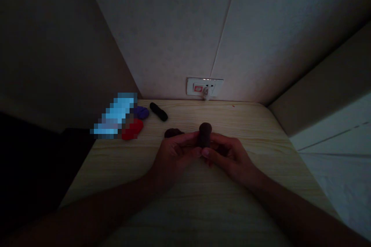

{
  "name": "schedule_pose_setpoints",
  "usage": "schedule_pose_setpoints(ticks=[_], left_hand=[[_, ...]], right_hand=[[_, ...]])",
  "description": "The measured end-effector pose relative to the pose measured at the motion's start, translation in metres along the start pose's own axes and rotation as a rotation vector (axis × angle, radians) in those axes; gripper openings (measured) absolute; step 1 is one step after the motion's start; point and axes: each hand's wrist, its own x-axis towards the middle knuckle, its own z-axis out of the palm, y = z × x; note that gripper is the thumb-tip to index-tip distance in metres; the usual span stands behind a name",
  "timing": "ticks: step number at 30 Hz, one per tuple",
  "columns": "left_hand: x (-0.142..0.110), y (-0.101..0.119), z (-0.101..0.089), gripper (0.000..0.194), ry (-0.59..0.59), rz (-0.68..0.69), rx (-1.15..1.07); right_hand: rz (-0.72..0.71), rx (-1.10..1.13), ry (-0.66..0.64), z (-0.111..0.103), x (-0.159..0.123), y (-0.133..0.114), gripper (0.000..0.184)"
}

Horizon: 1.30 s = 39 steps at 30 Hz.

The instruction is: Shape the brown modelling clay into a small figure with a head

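A dark brown piece of modelling clay (205, 135) stands upright between my hands, with a rounded knob on top of a narrower body. My left hand (176, 154) grips it from the left, thumb in front and fingers behind. From the right, my right hand (228, 156) pinches its lower part with the thumb and curled fingers. Both thumbs nearly meet at its base. Just behind my left hand lies another dark brown lump of clay (173, 132), partly hidden by the fingers. Dim light hides the finer surface detail.
On the wooden table (139, 170), a black clay roll (158, 111), a purple lump (142, 112) and a red lump (133, 129) lie at the back left. Beside them is a bright pixelated slab (116, 115). A wall socket (204, 87) with a plug sits behind the table.
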Motion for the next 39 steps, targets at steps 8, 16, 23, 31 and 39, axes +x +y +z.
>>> schedule_pose_setpoints(ticks=[8,16,23,31,39], left_hand=[[-0.0006,-0.0041,-0.0006,0.049,-0.037,-0.004,-0.056],[-0.0025,-0.0001,0.0014,0.049,-0.012,-0.04,-0.026],[-0.0001,-0.0052,-0.0018,0.053,-0.034,-0.035,-0.067],[-0.0018,-0.0005,0.0019,0.045,0.017,-0.042,-0.029],[0.0,-0.0021,0.0006,0.04,0.013,-0.03,-0.01]], right_hand=[[0.011,0.047,-0.013,-0.0032,0.0001,-0.0015,0.028],[-0.006,0.072,-0.022,-0.0027,-0.0008,0.001,0.022],[-0.001,0.129,-0.059,-0.0021,0.0007,0.0006,0.019],[-0.02,0.121,-0.056,0.0004,-0.0015,0.0029,0.014],[-0.04,0.132,-0.07,-0.0021,-0.0004,0.0039,0.013]])
